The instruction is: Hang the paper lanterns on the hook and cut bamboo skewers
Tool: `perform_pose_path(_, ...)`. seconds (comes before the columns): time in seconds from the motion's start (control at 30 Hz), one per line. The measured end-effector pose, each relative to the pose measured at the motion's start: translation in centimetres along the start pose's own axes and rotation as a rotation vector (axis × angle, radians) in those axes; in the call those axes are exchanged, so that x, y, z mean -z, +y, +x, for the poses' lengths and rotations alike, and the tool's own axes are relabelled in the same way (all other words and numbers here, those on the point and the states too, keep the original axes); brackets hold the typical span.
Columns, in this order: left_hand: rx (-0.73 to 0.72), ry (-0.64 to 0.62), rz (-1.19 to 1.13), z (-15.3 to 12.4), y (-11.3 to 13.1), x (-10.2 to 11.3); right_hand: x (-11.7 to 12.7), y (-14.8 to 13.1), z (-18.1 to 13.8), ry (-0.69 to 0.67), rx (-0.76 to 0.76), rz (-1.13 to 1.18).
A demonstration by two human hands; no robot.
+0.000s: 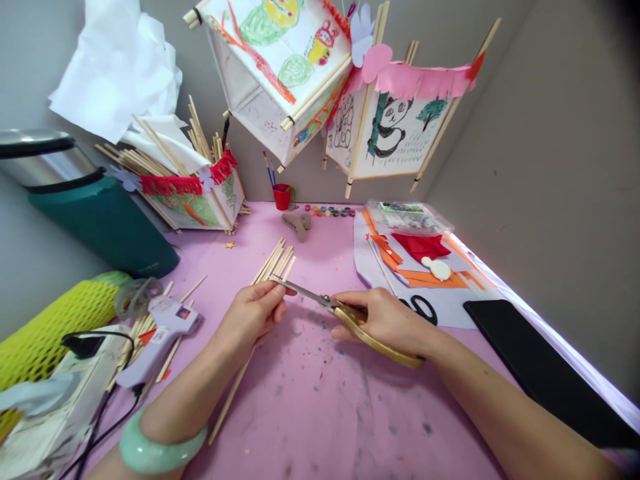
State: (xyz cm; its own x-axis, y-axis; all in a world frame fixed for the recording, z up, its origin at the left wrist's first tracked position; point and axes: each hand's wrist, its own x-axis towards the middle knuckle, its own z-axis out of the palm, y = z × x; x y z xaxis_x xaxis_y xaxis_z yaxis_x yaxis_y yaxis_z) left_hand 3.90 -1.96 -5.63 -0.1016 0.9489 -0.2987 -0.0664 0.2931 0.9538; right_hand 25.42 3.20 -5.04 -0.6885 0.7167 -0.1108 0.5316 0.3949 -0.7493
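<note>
My left hand [257,307] is closed, thumb against fingers, on a thin wooden stick [230,400]. The stick slants from the near left up through the hand, its lower end close to the table. Wrapped around the handles of gold-handled scissors [377,339], my right hand [383,317] holds them with the blades [305,291] pointing left. Their tips reach the fingertips of my left hand, at the stick's upper part; whether they touch the stick I cannot tell. Just beyond lies a bundle of similar sticks [271,263].
On the left are a lilac glue gun [163,337], a power strip [65,400] and a teal bottle [100,213]. Decorated paper lanterns [395,127] hang at the back. Coloured paper scraps [420,250], black-handled scissors [424,310] and a black slab [540,367] lie right.
</note>
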Motion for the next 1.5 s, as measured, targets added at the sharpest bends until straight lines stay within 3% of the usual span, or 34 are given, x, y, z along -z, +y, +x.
perform_pose_path(0.27, 0.031, -0.139, -0.177, -0.4, 0.5, 0.5, -0.2, 0.3, 0.1, -0.009, 0.002, 0.009)
perform_pose_path(0.7, 0.0, 0.075, 0.055, 0.1, -0.1, -0.5, -0.4, 0.1, 0.0, 0.022, -0.016, -0.011)
perform_pose_path(1.13, 0.042, -0.157, -0.181, -0.4, 0.5, 0.6, -0.1, 0.3, 0.1, -0.007, 0.002, 0.016)
perform_pose_path(1.5, 0.015, 0.046, 0.025, 0.2, -0.3, -0.5, -0.5, 0.1, 0.0, 0.02, -0.019, -0.003)
